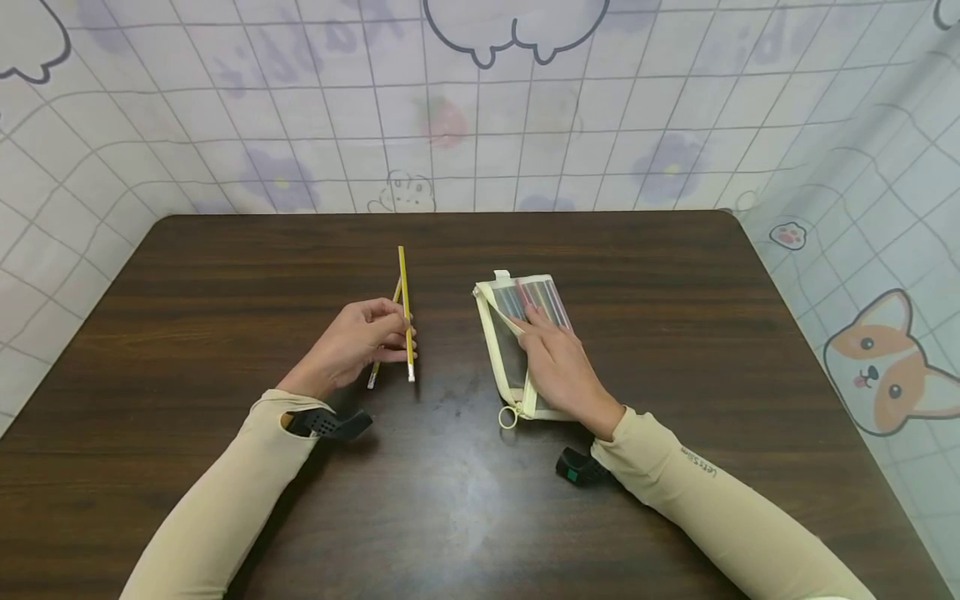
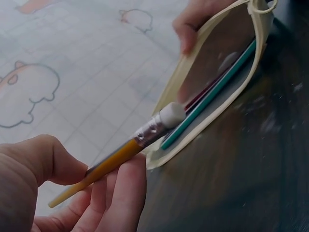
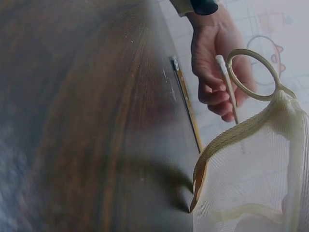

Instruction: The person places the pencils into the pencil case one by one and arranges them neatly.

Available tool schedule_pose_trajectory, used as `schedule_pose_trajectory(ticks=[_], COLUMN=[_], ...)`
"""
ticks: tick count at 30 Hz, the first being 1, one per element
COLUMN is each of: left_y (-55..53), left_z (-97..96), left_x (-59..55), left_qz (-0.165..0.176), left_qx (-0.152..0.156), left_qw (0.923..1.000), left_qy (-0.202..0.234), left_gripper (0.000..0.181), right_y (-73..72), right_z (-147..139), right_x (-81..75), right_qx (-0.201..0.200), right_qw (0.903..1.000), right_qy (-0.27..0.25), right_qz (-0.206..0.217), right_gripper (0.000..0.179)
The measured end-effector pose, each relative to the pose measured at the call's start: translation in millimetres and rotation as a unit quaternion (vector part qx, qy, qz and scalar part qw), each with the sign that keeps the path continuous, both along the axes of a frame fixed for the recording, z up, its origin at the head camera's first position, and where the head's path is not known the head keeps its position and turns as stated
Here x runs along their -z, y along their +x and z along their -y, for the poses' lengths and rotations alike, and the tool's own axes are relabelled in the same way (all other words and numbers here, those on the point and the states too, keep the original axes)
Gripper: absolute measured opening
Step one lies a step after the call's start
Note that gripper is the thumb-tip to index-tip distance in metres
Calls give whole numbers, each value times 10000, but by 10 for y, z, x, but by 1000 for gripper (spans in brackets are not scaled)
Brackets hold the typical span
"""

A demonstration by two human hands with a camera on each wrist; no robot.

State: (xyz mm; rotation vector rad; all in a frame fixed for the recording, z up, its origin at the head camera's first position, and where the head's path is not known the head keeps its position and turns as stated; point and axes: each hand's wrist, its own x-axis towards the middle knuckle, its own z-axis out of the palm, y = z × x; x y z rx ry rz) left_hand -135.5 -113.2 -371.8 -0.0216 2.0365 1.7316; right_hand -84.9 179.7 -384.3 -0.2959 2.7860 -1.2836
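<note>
My left hand [image 1: 367, 337] pinches a yellow pencil [image 1: 407, 283] between thumb and fingers, its white eraser end toward me. In the left wrist view, that pencil's eraser [image 2: 172, 115] overlaps the mouth of the pencil case. Under the left hand lies a second yellow pencil [image 3: 186, 94], on the table. To the right is a cream-edged mesh pencil case [image 1: 492, 346], its zipper undone and mouth gaping to the left. My right hand [image 1: 558, 358] lies across its top and grips the raised edge of the opening. Inside, a teal pencil [image 2: 212, 96] and a dark red one show.
A round zipper ring [image 1: 508, 417] hangs off the case's near corner. More colored pencils [image 1: 536, 296] show through the case's far end. The dark wooden table [image 1: 465, 500] meets a patterned curtain [image 1: 480, 150] at the back and sides.
</note>
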Motion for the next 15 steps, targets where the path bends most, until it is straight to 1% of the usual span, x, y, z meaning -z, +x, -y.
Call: schedule_pose_trajectory(ticks=[8,15], left_y=[51,94], left_z=[-193,-325], left_x=[21,32], left_qz=[86,121], left_qx=[98,192], left_qw=[9999,9997], left_qy=[43,100], left_gripper=[30,25], right_y=[-4,-3], right_z=[-7,2], right_x=[12,2], right_qx=[7,10], right_qw=[10000,9999], right_qy=[-23,-41], right_qz=[-50,-100], right_gripper=[49,50])
